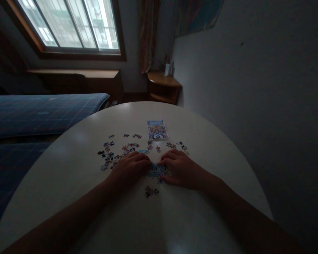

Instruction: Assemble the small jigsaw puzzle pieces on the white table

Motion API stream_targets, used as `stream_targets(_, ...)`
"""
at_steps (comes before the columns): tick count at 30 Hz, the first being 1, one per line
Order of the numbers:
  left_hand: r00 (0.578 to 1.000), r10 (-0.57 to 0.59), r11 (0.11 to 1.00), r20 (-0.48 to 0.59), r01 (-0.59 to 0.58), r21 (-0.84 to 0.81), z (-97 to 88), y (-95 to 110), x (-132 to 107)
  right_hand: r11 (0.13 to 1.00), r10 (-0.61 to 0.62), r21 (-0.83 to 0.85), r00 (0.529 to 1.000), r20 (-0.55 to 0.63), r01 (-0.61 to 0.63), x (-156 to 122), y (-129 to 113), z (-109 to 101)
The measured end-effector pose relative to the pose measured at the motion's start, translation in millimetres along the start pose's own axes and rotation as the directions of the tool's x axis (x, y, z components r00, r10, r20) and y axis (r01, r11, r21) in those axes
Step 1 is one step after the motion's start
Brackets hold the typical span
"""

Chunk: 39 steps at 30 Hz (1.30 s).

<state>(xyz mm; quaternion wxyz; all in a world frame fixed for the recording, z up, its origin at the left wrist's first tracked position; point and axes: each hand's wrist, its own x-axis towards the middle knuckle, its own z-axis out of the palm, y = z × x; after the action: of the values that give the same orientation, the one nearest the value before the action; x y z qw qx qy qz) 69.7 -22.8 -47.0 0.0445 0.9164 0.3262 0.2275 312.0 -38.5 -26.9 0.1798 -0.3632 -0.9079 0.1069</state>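
Left hand (129,168) and right hand (178,167) lie flat, gripping nothing, fingertips pinning the joined patch (155,170) steady on the bench (201,141).

Left hand (129,168), right hand (179,168) — two; one table (222,148); one picture card (157,129); puzzle pieces (108,156) uncounted.

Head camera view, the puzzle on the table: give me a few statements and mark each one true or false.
1. The left hand and the right hand both rest palm down on the joined puzzle patch. True.
2. The picture card lies under the wrists. False: it lies beyond the hands, toward the far edge.
3. Loose pieces are scattered beyond and beside the left hand. True.
4. The table is square and dark. False: it is round and white.
5. A small cluster of pieces lies nearer than the hands. True.
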Motion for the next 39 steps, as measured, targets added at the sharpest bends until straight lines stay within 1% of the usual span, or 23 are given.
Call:
stream_targets(7,1.000,-0.017,1.000,0.011,0.017,-0.014,1.8,0.4,-0.9,1.000,0.023,0.004,1.000,0.015,-0.023,0.4,-2.0,-2.1)
stream_targets(13,0.999,-0.040,0.999,-0.023,0.040,-0.028,-0.1,1.3,-2.9,0.997,0.081,-0.012,0.993,-0.091,-0.082,4.0,-4.0,4.5)
stream_targets(17,0.998,-0.043,0.999,-0.036,0.042,-0.029,-0.9,1.4,-6.3,0.994,0.103,-0.017,0.989,-0.109,-0.105,9.3,-6.9,12.6)
stream_targets(20,0.998,-0.056,0.998,-0.030,0.055,-0.037,-2.2,1.6,-8.9,0.996,0.091,-0.009,0.990,-0.109,-0.093,12.6,-9.2,16.2)
stream_targets(24,0.999,-0.042,0.999,0.034,0.043,-0.034,-7.1,3.4,-9.8,0.997,0.072,0.007,0.993,-0.091,-0.072,14.8,-10.1,17.1)
stream_targets(28,0.997,-0.025,1.000,0.071,0.025,-0.001,-11.6,6.2,-8.2,0.997,0.077,0.036,0.991,-0.112,-0.074,15.6,-9.9,16.4)
stream_targets(35,0.998,-0.011,1.000,0.054,0.010,0.017,-10.4,6.5,-8.1,0.988,0.054,0.152,0.984,-0.172,-0.028,14.8,-7.8,16.7)
stream_targets(39,0.999,-0.020,1.000,0.047,0.020,0.007,-10.0,7.6,-8.0,0.984,0.066,0.177,0.973,-0.221,-0.027,13.4,-4.0,15.9)
